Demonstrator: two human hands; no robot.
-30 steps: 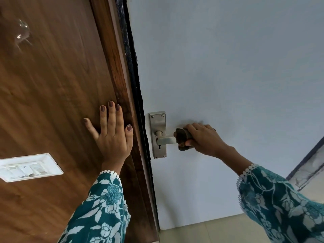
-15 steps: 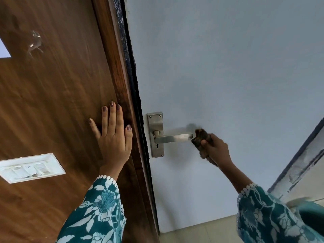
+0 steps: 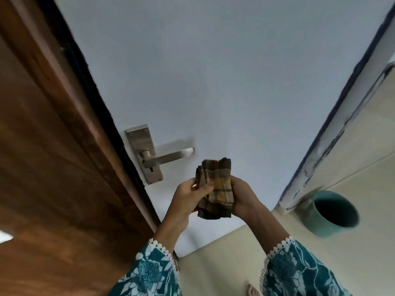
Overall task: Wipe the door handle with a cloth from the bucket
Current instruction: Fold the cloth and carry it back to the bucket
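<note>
Both my hands are on the cloth [image 3: 215, 189] rn, held up in front of the door [image 3: 213, 71], below and to the right of the handle [image 3: 168, 157]. L hand [image 3: 190, 197] grips the cloth's left edge, thumb laid across the front of it, fingers curled round behind. R hand [image 3: 241, 197] closes on the right edge from the other side, fingers mostly hidden behind the fabric. Cloth is a checked thing, brown, yellow and dark stripes, folded or bunched into a thick pad standing roughly upright btw my palms, top end poking above my fingers, bottom end hanging just under them.

Cloth is near the handle but not touching it. Handle is a plain metal lever sticking out to the right from a metal backplate [image 3: 143, 152] w/ a keyhole under the lever and small screws at the corners. Plate sits at the door's left edge, just beside the dark strip and the brown wooden frame [image 3: 64, 146].

Bucket [image 3: 333, 212] is teal, on the pale floor [image 3: 352, 146] at lower right, mouth turned towards me, inside too dark to tell what's in it. It sits just beside the door's right edge, well apart from my hands.

My sleeves [image 3: 154, 272] are teal w/ white flowers and a white scalloped trim at the cuffs. Bit of a bare foot [image 3: 253, 291] shows at the bottom edge, blurry.
</note>
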